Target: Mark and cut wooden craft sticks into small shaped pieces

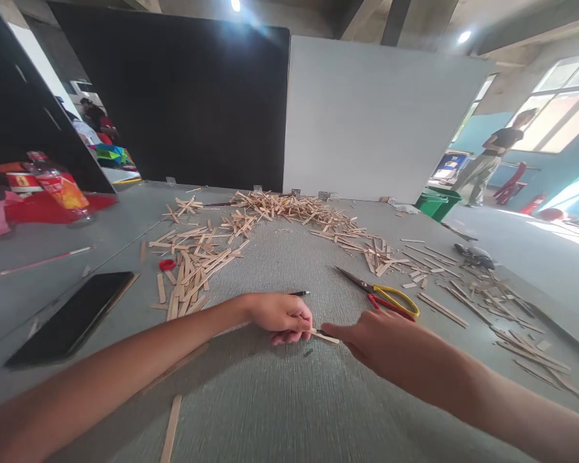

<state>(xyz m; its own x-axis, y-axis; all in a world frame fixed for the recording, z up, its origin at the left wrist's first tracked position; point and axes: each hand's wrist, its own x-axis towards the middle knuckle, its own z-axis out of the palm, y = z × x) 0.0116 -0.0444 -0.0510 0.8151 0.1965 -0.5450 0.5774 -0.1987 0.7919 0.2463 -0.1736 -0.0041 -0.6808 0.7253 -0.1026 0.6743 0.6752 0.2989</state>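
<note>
My left hand (284,316) is closed on a wooden craft stick (331,339) held low over the table, its end poking out to the right. My right hand (390,341) is close by, index finger stretched toward the stick and the other fingers curled under. A small dark piece shows at its fingertip against the stick; what the hand grips is mostly hidden. Beyond the hands lie scissors (374,289) with yellow and red handles, blades apart. The tip of a black pen (299,293) shows just past my left hand.
Loose craft sticks (289,206) heap in an arc across the table (270,411). Cut scraps (502,296) lie right; a phone (72,315), red ring (166,264) and drink bottle (60,190) left. Panels (367,116) stand behind. A person (496,151) stands far right.
</note>
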